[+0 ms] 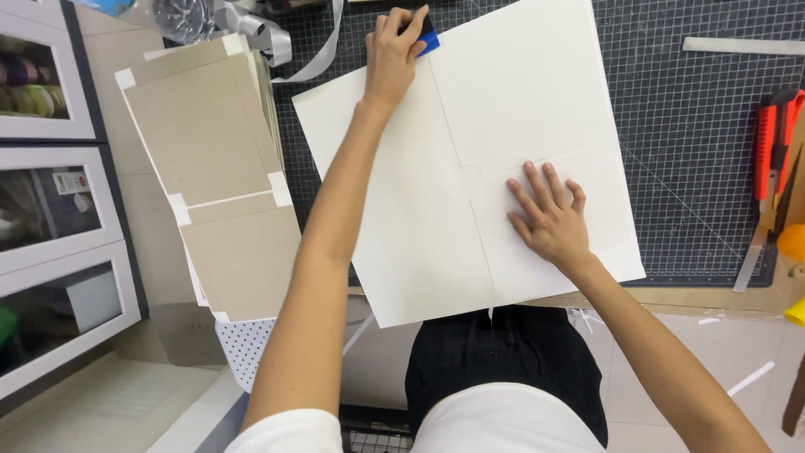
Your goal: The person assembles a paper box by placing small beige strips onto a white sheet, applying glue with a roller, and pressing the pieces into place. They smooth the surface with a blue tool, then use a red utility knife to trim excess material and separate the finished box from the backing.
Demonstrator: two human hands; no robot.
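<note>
A wooden desk (671,299) carries a dark green cutting mat with a white grid (688,151), which fills the upper right of the view and runs almost to the desk's near edge. Over the mat lies a large sheet of white paper (419,210), turned slightly askew; its near corner overhangs the desk edge above the person's lap, and its right edge leaves a broad strip of bare mat open. On this sheet sit two smaller white panels, one at the top right (520,75) and one below it (553,218).

To the left, off the mat, a stack of grey cardboard pieces with white taped corners (210,168) fans out, standing just beside the sheet's left edge.

At the mat's right edge lies an orange utility knife (767,143), well apart from the sheet.

The right hand (549,218) lies open, fingers spread flat on the lower panel. The left hand (394,52) is closed around a small blue scraper (428,40), pressed at the sheet's far edge.
</note>
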